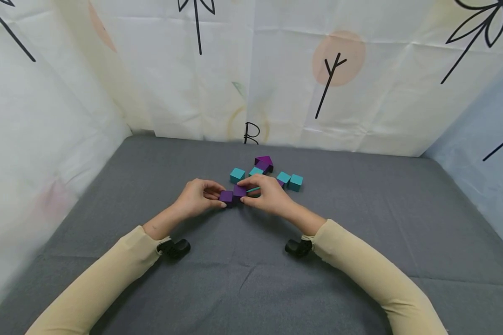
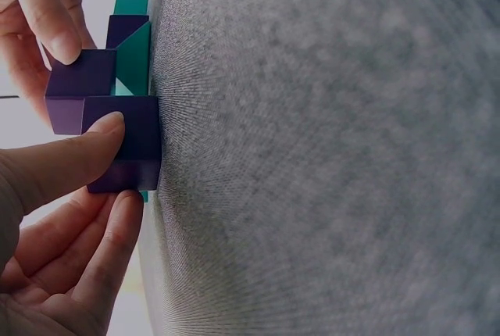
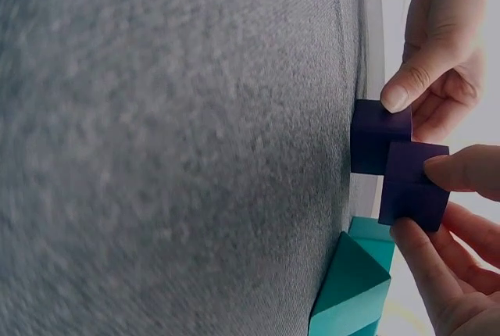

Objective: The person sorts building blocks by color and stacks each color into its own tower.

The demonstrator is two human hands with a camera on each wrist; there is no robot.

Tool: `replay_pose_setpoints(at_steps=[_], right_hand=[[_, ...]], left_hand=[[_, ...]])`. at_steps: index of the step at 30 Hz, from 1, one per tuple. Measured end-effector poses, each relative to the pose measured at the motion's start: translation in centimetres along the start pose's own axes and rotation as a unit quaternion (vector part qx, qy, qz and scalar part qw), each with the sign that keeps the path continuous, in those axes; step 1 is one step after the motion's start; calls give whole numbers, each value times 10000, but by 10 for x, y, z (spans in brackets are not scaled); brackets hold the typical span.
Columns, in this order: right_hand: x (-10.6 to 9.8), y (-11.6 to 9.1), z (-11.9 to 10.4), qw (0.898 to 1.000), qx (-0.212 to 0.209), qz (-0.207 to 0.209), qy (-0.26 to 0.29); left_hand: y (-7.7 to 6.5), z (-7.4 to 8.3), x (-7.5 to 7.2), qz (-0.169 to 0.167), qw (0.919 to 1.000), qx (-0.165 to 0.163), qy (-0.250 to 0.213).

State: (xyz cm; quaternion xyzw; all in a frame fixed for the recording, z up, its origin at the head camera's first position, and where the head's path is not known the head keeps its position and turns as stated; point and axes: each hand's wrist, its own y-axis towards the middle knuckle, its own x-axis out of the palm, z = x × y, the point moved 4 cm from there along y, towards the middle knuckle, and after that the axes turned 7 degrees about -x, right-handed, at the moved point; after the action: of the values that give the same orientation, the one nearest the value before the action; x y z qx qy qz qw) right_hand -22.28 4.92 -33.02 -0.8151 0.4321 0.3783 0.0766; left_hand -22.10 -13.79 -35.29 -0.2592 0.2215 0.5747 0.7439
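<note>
Near the middle of the table, two small purple cubes are close together, one in each hand. My left hand [image 1: 197, 197] holds the left purple cube [image 2: 125, 134] between thumb and fingertips, and that cube sits on the cloth. The right purple cube [image 3: 414, 195] is pinched by my right hand [image 1: 268, 193] and is raised off the cloth beside the other one, overlapping it in view. A teal triangular block [image 3: 351, 285] lies on the cloth close to the right hand. In the head view the right hand hides part of the blocks behind it.
Behind the hands are a teal cube [image 1: 237, 175], a purple triangular block [image 1: 264, 161] and two more teal cubes at the right, one of them the outermost teal cube [image 1: 295, 183]. Grey cloth [image 1: 360, 223] covers the table; a patterned white sheet [image 1: 285, 93] hangs behind.
</note>
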Motion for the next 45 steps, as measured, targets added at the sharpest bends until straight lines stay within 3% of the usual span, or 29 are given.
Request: replay_pose_setpoints(at_steps=[18,45], right_hand=[[11,-1,3,9997,129,-177,97],[6,2,2,9998,103,-149,-36]], left_hand=[[-1,0,0,27,10000,10,-41],[1,-1,1,27,10000,8,-34]])
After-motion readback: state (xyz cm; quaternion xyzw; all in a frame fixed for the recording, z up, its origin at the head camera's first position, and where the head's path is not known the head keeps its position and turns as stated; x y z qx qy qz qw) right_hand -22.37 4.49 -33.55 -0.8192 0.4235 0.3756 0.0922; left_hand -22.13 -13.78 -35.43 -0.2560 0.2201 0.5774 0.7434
